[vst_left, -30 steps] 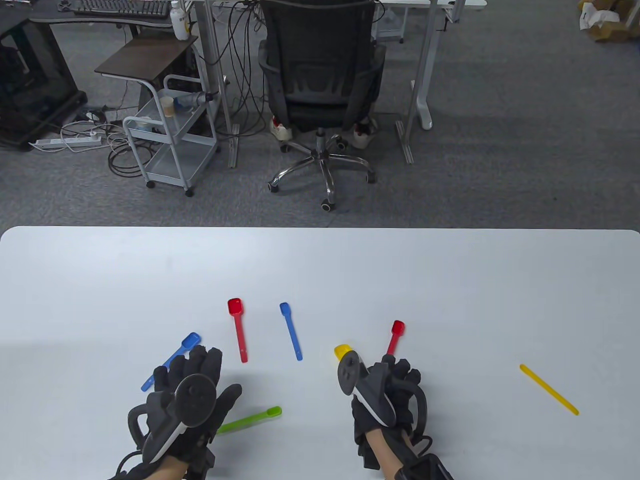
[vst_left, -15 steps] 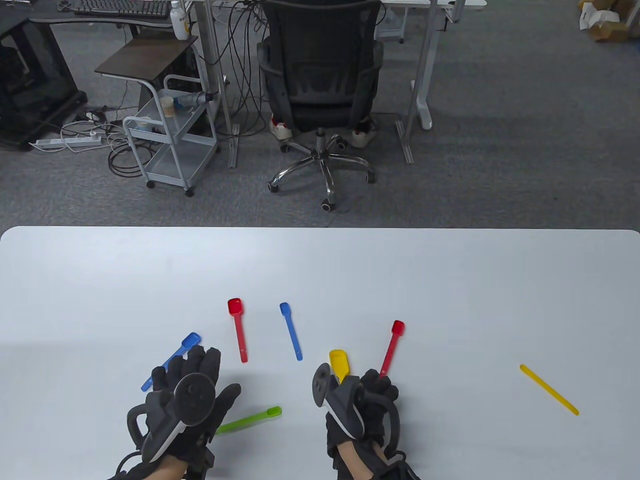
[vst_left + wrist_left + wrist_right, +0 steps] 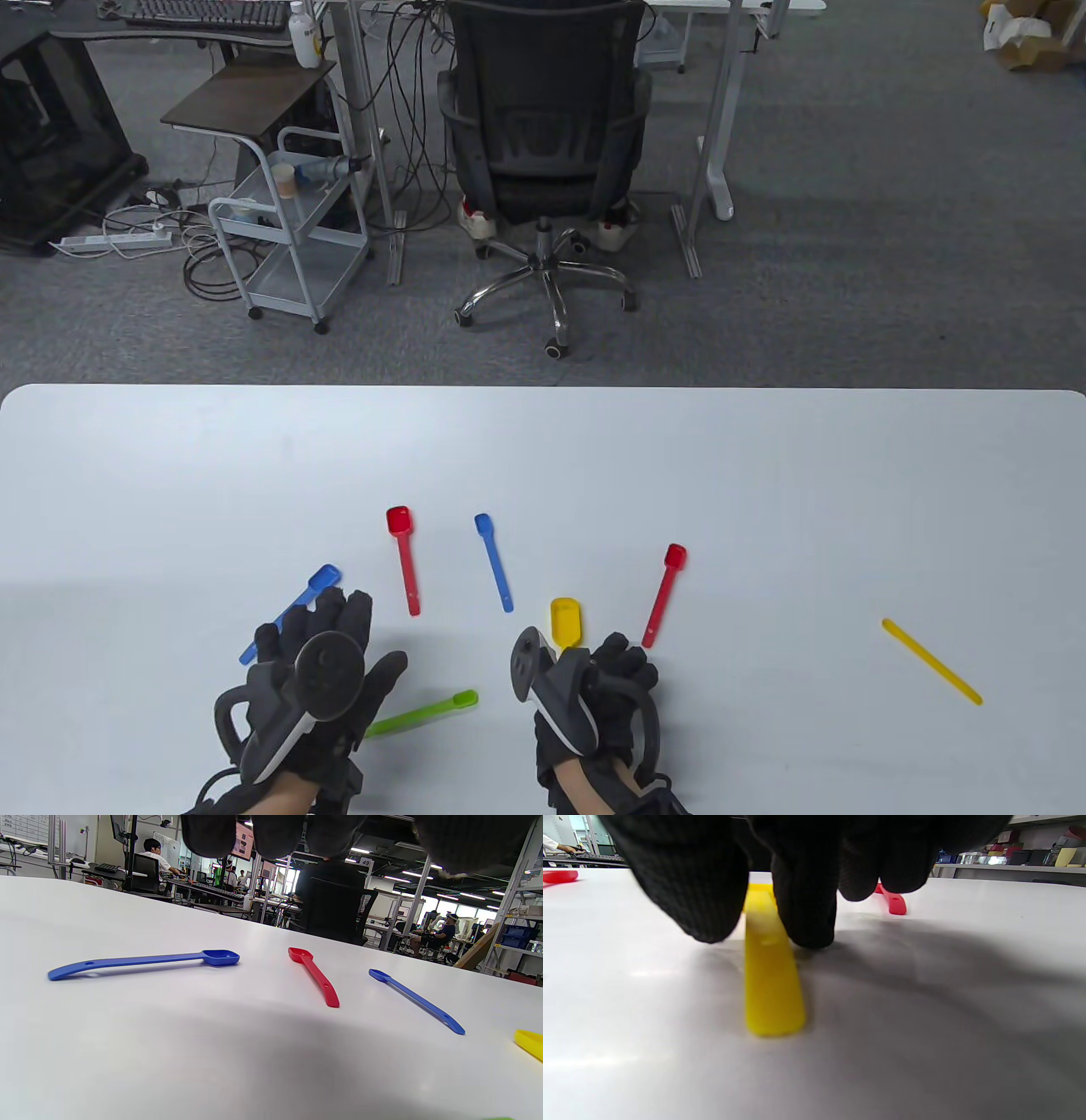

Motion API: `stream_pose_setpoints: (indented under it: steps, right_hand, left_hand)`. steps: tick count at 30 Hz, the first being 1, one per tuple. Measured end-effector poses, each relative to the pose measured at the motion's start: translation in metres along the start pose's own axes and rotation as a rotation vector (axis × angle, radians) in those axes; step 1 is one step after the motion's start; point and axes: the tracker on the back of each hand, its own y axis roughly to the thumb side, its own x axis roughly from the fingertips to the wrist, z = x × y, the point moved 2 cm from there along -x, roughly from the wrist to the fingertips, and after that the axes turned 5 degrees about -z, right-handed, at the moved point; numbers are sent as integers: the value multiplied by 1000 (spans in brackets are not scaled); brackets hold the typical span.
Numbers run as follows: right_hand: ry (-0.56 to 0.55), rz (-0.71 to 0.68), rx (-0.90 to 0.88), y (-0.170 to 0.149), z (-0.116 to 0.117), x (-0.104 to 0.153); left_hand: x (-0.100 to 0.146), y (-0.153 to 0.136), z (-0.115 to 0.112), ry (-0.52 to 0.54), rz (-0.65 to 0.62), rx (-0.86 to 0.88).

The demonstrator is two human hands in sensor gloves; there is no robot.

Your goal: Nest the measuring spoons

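In the table view seven spoons lie scattered on the white table point(image 3: 170, 475), none nested yet. The right hand point(image 3: 607, 696) sits over the handle of the wide yellow spoon point(image 3: 566, 620), whose bowl pokes out past the fingers; a small red spoon point(image 3: 663, 592) lies just beside it, and a thin yellow spoon point(image 3: 931, 661) lies well apart to the right. The left hand point(image 3: 318, 671) rests flat with fingers spread between a blue spoon point(image 3: 288, 613) and a green spoon point(image 3: 422, 711), gripping neither as far as I can tell. A larger red spoon point(image 3: 404, 559) and a slim blue spoon point(image 3: 494, 561) lie between the hands, farther out. The left wrist view shows that hand's fingertips point(image 3: 280, 834) hanging clear above the table, holding nothing, with the blue spoon point(image 3: 144, 961), red spoon point(image 3: 316, 976) and slim blue spoon point(image 3: 418, 1001) all lying separate. In the right wrist view two fingers point(image 3: 806, 891) straddle the yellow handle point(image 3: 772, 984), which lies flat; whether they pinch it or merely press beside it cannot be told. The likely trouble: the thin flat handle could skid or flip under the fingertips instead of lifting, and could knock the nearby small red spoon. No container appears; the spoon bowls look empty.
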Motion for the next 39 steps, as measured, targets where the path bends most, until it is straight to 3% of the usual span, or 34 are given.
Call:
stream_pose_setpoints:
  steps: [10, 18, 28, 39]
  right_hand:
    - [-15, -27, -29, -9, -16, 2]
    - [-71, -25, -49, -39, -36, -1]
    - [-114, 40, -82, -108, -51, -10]
    - [-132, 119, -100, -181, -40, -15]
  left_hand:
    - [-1, -1, 0, 0, 1, 0]
    - [0, 0, -1, 4, 0, -3]
    - [0, 1, -2, 4, -1, -6]
    - [0, 3, -5, 3, -1, -22]
